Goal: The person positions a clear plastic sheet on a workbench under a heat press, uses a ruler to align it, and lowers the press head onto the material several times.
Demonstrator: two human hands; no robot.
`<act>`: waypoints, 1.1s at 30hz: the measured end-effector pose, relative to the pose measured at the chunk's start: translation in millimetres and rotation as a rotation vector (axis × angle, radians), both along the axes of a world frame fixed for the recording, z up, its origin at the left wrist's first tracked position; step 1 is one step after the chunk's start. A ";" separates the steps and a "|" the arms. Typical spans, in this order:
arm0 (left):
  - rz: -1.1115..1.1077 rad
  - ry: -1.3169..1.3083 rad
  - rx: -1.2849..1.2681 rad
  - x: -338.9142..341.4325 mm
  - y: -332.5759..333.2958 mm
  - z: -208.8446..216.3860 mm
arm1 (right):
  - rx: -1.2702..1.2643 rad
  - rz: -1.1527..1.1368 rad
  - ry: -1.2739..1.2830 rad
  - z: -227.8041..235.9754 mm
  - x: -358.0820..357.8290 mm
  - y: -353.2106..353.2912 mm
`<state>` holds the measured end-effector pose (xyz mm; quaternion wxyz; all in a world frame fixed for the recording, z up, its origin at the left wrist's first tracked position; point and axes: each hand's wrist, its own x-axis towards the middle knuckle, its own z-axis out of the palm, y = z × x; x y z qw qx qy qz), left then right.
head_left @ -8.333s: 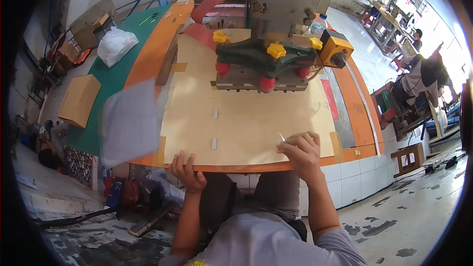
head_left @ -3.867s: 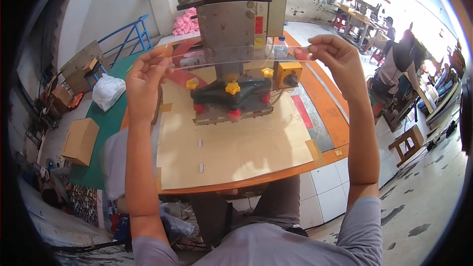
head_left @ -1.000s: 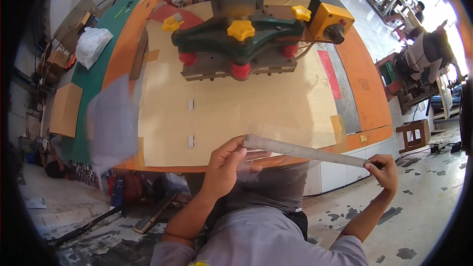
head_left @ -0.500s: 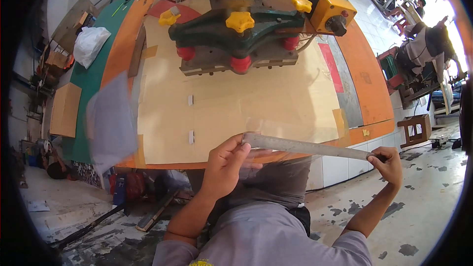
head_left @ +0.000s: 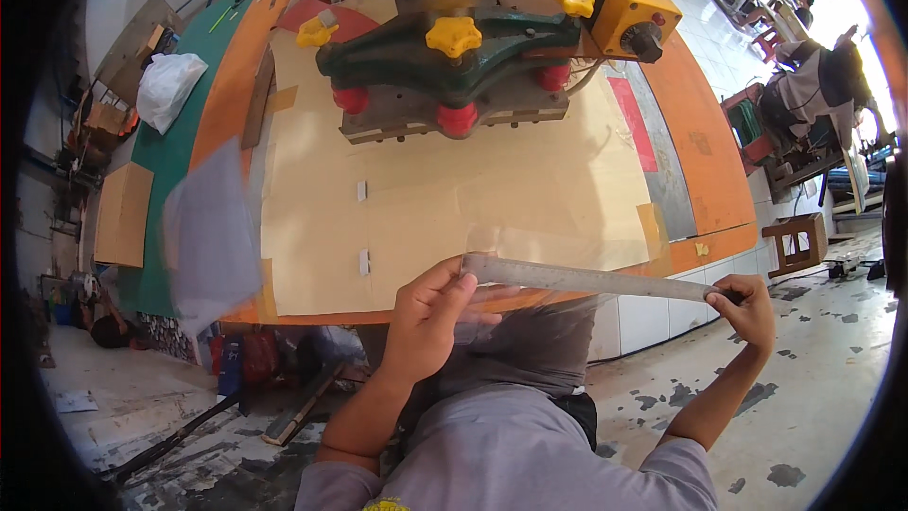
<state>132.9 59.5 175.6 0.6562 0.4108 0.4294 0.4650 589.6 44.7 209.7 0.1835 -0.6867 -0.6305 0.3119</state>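
A grey metal ruler (head_left: pixel 586 276) is held out in front of me, over the near edge of the table. My left hand (head_left: pixel 427 320) pinches its left end between thumb and forefinger, with the other fingers stretched out behind. My right hand (head_left: pixel 747 310) is closed around the ruler's right end, beyond the table's edge. Behind the ruler shows a thin see-through plastic sheet (head_left: pixel 558 248), its outline hard to make out. Beneath lies a cream board (head_left: pixel 416 218) taped at its corners, bearing two small white pieces.
A press head (head_left: pixel 454 71) with yellow knobs hangs over the board's far side, beside a yellow control box (head_left: pixel 636 21). Clear plastic sheets (head_left: pixel 216 237) lie at the left, near a cardboard box (head_left: pixel 124 216) and a white bag (head_left: pixel 170 90). A brown stool (head_left: pixel 796 244) stands right.
The whole view has shifted slightly. My right hand has risen a little with the ruler's end; both hands keep their hold.
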 end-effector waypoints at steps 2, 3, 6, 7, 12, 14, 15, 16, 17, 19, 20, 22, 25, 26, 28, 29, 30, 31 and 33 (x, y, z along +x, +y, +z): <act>-0.011 -0.007 0.008 0.3 2.9 1.3 | -0.008 -0.006 0.001 4.3 -1.2 -0.5; -0.016 -0.011 0.007 0.6 4.4 -0.4 | -0.025 -0.010 0.011 7.4 -2.1 -1.0; -0.029 0.022 0.039 -0.6 9.3 -5.6 | -0.023 -0.027 0.063 8.2 1.5 -1.9; -0.031 0.012 -0.001 -2.5 13.3 -4.5 | -0.003 -0.034 0.116 1.2 7.9 -0.6; 0.077 -0.083 -0.155 -10.0 69.2 -14.3 | 0.020 -0.072 0.189 -21.1 40.6 -10.8; 0.212 -0.087 0.002 -8.1 88.2 -28.5 | -0.027 -0.076 0.138 -20.4 31.1 -7.8; 0.221 -0.080 0.003 -9.7 87.3 -36.9 | -0.086 -0.086 0.097 -24.3 24.3 -3.7; 0.303 0.196 0.201 -10.9 86.3 -40.8 | -0.146 -0.102 0.047 -25.7 19.8 -2.4; 0.380 0.476 0.398 -13.2 83.2 -43.1 | -0.150 -0.099 0.048 -28.0 19.0 -2.5; 0.442 0.678 0.544 -19.1 53.4 -22.2 | -0.152 -0.098 0.048 -32.4 19.4 -5.4; 0.504 0.882 0.696 -23.1 32.0 -7.4 | -0.157 -0.099 0.052 -33.8 20.6 -5.6; 0.148 0.706 0.149 -41.7 -22.9 -1.9 | -0.148 -0.079 0.063 -33.8 25.4 -5.6; 0.020 0.691 -0.116 -43.4 -62.7 -23.9 | -0.132 -0.053 0.154 -28.4 33.5 -7.1; -0.033 0.598 -0.163 -39.2 -68.9 -34.7 | -0.145 -0.037 0.115 -25.6 34.2 -6.5; -0.088 0.349 -0.204 -30.1 -76.9 -56.4 | -0.189 -0.013 0.142 -23.8 32.5 -4.3; -0.084 0.347 -0.210 -25.9 -78.8 -64.1 | -0.223 0.006 0.167 -22.0 29.3 -2.9; -0.110 0.179 -0.186 -21.8 -79.4 -70.6 | -0.228 0.010 0.164 -20.1 25.8 -2.0; -0.132 0.015 -0.157 -18.7 -79.0 -74.0 | -0.272 0.029 0.199 -19.9 22.8 0.8; -0.108 -0.019 -0.243 -16.6 -78.6 -75.9 | -0.317 0.055 0.234 -19.7 16.4 5.8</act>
